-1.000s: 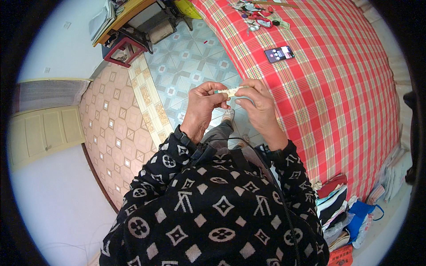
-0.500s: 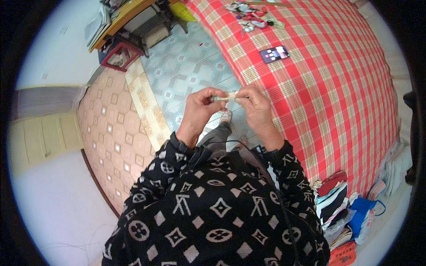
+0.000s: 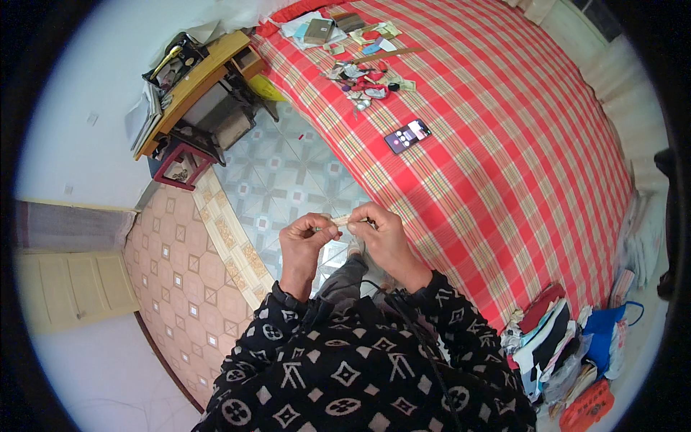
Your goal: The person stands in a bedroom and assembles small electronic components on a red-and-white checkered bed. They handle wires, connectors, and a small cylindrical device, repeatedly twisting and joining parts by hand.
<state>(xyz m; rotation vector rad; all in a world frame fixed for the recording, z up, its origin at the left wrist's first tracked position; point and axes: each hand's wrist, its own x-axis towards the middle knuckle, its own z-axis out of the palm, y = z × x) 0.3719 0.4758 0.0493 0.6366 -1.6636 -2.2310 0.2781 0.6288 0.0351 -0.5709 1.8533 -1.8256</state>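
Both my hands are raised close together in front of me, above the floor beside the bed. Between their fingertips stretches a small, narrow, pale strip (image 3: 341,219); its exact kind is too small to make out. My left hand (image 3: 304,241) pinches one end between thumb and forefinger. The other end is pinched by my right hand (image 3: 383,234), at the bed's near-left edge. The fingers of both hands cover much of the strip.
A red checked bedspread (image 3: 489,194) fills the right. On it lie a phone (image 3: 407,136), a pile of small items (image 3: 363,83) and a grey box (image 3: 319,31). A wooden desk (image 3: 191,83) stands far left. Folded clothes (image 3: 543,345) and an orange bag (image 3: 586,407) are near right.
The view has tilted up, showing more of the desk and the bed's far end. My hands sit lower and further left in the picture, both still pinching the pale strip.
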